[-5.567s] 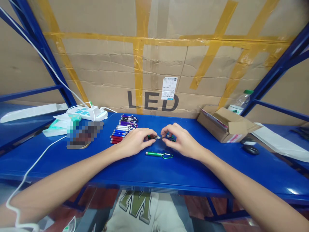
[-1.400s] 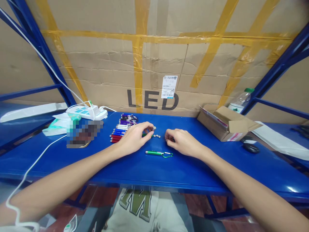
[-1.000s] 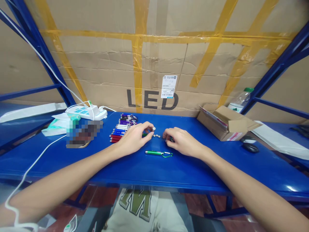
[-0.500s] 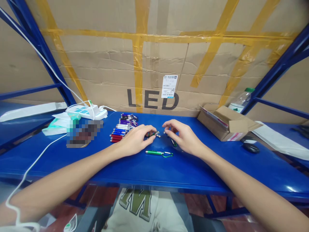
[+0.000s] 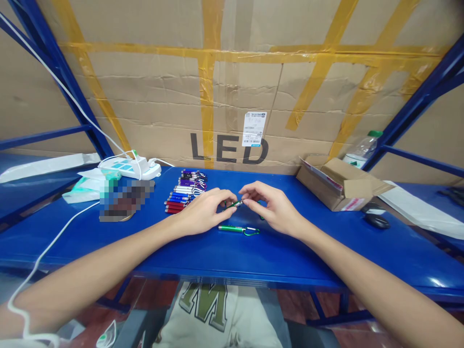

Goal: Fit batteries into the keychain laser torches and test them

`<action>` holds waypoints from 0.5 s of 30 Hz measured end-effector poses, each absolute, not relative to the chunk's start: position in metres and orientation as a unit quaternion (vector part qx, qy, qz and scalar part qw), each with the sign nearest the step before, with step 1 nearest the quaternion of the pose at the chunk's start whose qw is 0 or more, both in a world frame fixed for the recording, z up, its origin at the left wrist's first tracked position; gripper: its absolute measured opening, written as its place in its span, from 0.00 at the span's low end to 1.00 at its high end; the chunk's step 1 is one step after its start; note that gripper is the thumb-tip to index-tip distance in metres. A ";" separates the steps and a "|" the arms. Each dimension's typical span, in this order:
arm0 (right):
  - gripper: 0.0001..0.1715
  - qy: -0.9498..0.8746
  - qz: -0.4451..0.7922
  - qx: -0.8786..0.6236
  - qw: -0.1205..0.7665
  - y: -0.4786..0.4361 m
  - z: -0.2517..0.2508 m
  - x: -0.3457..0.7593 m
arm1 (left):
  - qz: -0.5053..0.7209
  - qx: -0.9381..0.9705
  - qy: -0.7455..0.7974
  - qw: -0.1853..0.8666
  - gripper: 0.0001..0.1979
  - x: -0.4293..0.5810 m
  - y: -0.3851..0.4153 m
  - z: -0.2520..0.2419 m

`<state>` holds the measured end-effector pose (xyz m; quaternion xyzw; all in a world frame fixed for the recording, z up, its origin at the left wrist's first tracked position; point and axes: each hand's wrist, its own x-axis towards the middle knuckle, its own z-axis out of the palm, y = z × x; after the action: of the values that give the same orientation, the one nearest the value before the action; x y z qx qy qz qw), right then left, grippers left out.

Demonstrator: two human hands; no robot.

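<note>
My left hand pinches a small green keychain flashlight just above the blue table. My right hand meets it from the right, fingertips pinched at the flashlight's silver end; what they hold is too small to make out. A second green flashlight with a carabiner clip lies flat on the table just in front of both hands. A row of purple, blue and red flashlights lies to the left of my left hand.
An open cardboard box sits at the right, with a plastic bottle behind it and a black mouse beside it. A white power strip and its cable lie at the left. A large taped LED carton forms the back wall.
The small silver discs that lay on the table between my hands are no longer in view. Both hands have lifted slightly and come together at the green flashlight's end.
</note>
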<state>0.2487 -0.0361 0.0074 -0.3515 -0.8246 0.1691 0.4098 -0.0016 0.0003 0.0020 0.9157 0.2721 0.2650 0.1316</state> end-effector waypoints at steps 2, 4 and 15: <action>0.09 -0.824 0.174 -0.354 0.407 -0.036 0.007 0.249 | 0.270 0.915 0.268 0.136 0.10 -0.002 0.000 0.002; 0.10 -0.823 0.178 -0.355 0.406 -0.036 0.007 0.250 | 0.274 0.914 0.266 0.139 0.10 -0.002 0.001 0.002; 0.09 -0.843 0.142 -0.365 0.369 -0.034 0.007 0.251 | 0.289 0.911 0.260 0.136 0.10 -0.002 0.002 0.002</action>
<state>0.2509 -0.0338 0.0067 -0.3646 -0.8429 0.1421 0.3694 -0.0024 0.0018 0.0021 0.9114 0.2596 0.2887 0.1364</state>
